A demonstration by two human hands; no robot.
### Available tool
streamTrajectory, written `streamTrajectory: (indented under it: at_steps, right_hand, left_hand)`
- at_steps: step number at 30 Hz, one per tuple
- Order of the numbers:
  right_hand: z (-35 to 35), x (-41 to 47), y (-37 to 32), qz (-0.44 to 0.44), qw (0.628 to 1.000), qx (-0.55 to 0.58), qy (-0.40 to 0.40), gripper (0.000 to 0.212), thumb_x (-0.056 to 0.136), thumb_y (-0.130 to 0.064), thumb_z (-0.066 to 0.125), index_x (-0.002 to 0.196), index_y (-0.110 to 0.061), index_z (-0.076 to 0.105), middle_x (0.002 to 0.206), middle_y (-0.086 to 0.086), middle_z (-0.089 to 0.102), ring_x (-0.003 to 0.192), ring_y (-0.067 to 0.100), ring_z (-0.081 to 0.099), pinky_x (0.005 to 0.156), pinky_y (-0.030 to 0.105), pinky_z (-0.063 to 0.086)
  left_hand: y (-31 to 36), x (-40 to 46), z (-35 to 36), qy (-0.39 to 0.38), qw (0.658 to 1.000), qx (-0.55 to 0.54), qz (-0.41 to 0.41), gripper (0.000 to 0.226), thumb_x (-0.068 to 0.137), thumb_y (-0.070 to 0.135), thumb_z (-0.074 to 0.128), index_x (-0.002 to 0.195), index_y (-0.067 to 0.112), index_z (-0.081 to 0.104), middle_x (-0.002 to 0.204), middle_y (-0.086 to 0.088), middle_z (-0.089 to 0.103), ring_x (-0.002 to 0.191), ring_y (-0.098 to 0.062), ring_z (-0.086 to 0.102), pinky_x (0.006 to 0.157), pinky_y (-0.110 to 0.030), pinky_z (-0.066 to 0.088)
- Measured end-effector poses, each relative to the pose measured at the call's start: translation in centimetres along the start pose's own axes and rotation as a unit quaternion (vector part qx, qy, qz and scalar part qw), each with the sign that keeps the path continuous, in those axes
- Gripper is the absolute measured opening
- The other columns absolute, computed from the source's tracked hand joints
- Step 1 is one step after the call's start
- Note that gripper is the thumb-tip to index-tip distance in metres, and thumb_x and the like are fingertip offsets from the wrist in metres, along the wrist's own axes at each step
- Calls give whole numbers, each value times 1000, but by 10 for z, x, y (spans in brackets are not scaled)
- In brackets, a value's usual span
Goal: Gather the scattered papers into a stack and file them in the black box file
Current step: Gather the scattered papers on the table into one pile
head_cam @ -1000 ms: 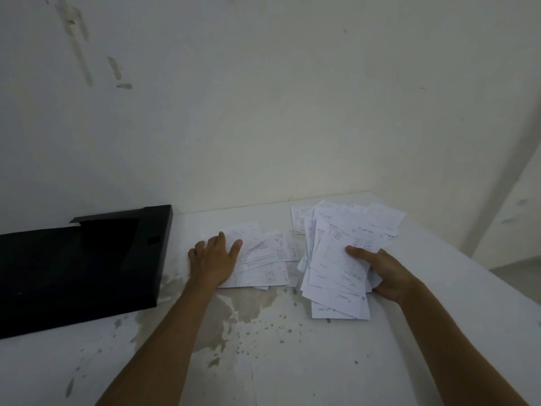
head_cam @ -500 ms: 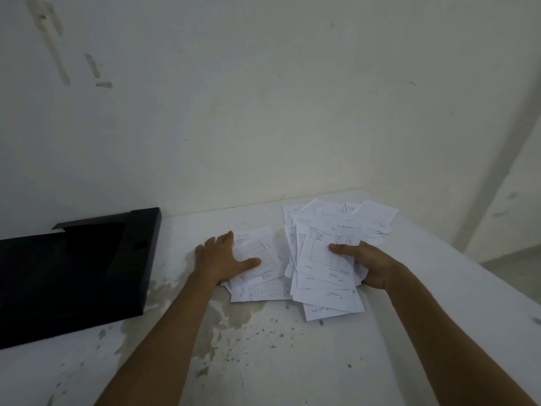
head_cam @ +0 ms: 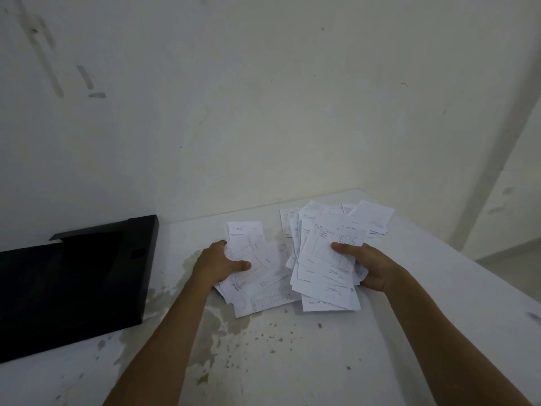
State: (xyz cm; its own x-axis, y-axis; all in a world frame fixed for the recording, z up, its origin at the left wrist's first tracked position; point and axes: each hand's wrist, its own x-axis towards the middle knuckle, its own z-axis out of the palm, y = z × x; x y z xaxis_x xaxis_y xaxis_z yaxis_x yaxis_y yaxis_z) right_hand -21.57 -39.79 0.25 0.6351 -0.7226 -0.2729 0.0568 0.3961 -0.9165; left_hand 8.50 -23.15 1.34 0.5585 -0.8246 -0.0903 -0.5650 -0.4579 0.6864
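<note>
Each grip is clamped on papers: the left hand [head_cam: 218,263] pinches the smaller bundle [head_cam: 257,276], the right hand [head_cam: 366,266] the larger fan [head_cam: 325,259], side by side on the surface [head_cam: 292,361]. The black box file [head_cam: 73,282] lies open left, nearer the left hand.

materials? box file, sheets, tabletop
Black box file: stiff board or plastic, matte, can't tell which; flat panels, crisp edges. Papers: thin white printed paper; the sheets bend where both hands grip them. Table: hard white surface, probably painted or laminated; stained and speckled.
</note>
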Motion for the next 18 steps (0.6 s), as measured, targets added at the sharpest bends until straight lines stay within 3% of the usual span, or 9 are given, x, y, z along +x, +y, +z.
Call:
streamTrajectory:
  at_steps: [2, 6, 9, 13, 18]
  right_hand:
    - [3, -1, 0, 0, 1000, -3, 0, 53, 82, -16, 75, 132, -8, 62, 127, 18, 69, 119, 39, 65, 99, 57, 52]
    - [10, -1, 0, -2, 1000, -3, 0, 55, 81, -17, 76, 133, -9, 61, 127, 18, 69, 118, 40, 65, 102, 61, 48]
    - [22, -3, 2, -9, 999, 29, -12, 48, 85, -16, 73, 132, -9, 62, 129, 17, 68, 118, 38, 66, 102, 57, 50]
    - [55, -6, 6, -5, 996, 80, -45, 38, 92, -17, 66, 129, -9, 64, 127, 16, 70, 111, 33, 70, 87, 48, 59]
    - [89, 2, 21, 32, 984, 157, -77, 47, 93, -16, 65, 139, -10, 58, 136, 18, 63, 130, 38, 57, 109, 55, 44]
  left_hand:
    - [-4, -2, -3, 14, 998, -62, 1, 64, 67, 38, 89, 120, 13, 62, 119, -5, 69, 97, -21, 66, 81, -34, 55]
    - [-9, -10, -15, 44, 980, -193, -8, 57, 70, 34, 88, 118, 13, 65, 117, -7, 71, 99, -23, 69, 87, -43, 58]
    - [-10, -21, -21, 82, 958, -274, 0, 53, 77, 31, 83, 122, 14, 62, 120, -4, 69, 100, -22, 68, 80, -35, 58]
    - [-12, -33, -22, 130, 911, -390, 11, 53, 80, 29, 80, 129, 16, 61, 124, -1, 68, 107, -19, 66, 90, -35, 55]
    - [-5, -41, -19, 124, 869, -478, 23, 50, 82, 24, 78, 129, 19, 61, 123, 0, 69, 109, -18, 67, 93, -37, 55]
